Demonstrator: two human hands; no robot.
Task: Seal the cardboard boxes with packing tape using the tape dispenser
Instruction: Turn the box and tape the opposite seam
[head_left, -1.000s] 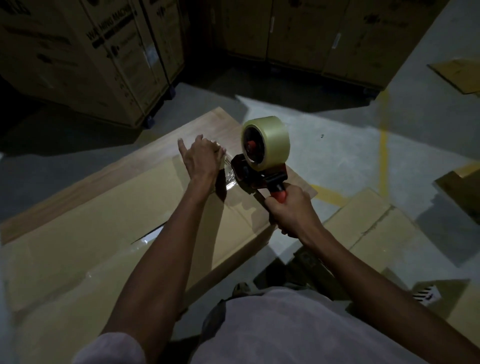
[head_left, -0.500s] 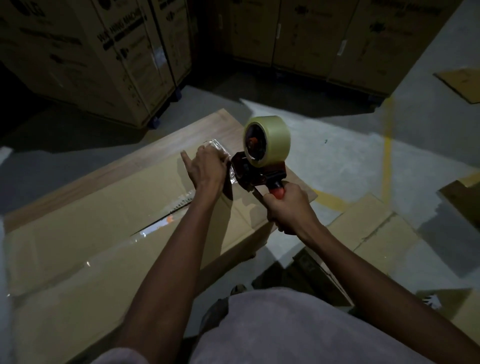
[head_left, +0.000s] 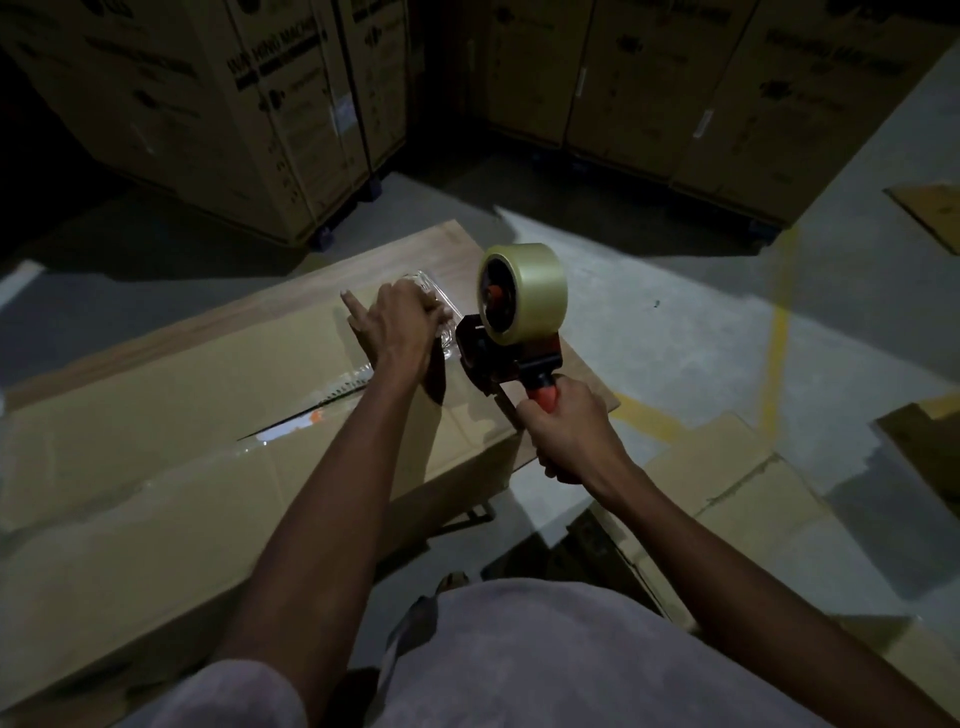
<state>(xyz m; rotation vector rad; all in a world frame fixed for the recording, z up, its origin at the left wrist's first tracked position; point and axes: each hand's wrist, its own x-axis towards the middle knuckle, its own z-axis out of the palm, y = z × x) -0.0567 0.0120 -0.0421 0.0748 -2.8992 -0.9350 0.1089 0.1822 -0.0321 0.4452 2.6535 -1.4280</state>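
Mid-frame, the left hand (head_left: 400, 327) pinches clear tape (head_left: 441, 312) above the cardboard box (head_left: 156, 415); the right hand (head_left: 571, 431) grips the tape dispenser (head_left: 514, 332).

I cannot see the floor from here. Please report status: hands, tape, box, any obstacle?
Right hand grips tape dispenser handle. Left hand pinches loose tape end above long cardboard box. Centre seam partly open. Nothing blocking.

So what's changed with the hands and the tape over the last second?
The left hand went from lying flat on the box to lifting and gripping the loose end of clear tape, pulling it up off the cardboard. The right hand still grips the handle of the tape dispenser, which has barely moved. The box seam remains partly open.
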